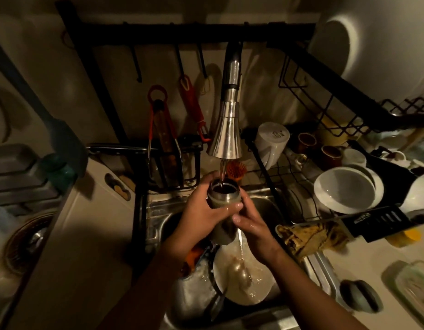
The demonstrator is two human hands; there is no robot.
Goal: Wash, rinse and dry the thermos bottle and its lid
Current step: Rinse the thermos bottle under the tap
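Steel thermos bottle (224,198) upright under faucet (226,129), filling; left hand (201,210), right hand (250,222) both grasping it.

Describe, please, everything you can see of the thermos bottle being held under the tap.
The thermos bottle is a brushed-metal cylinder with a pale sleeve round its body, held upright and lidless over the sink. Its dark mouth sits just under the faucet, whose stream runs in. The left hand grips its side; the right hand holds it lower down.
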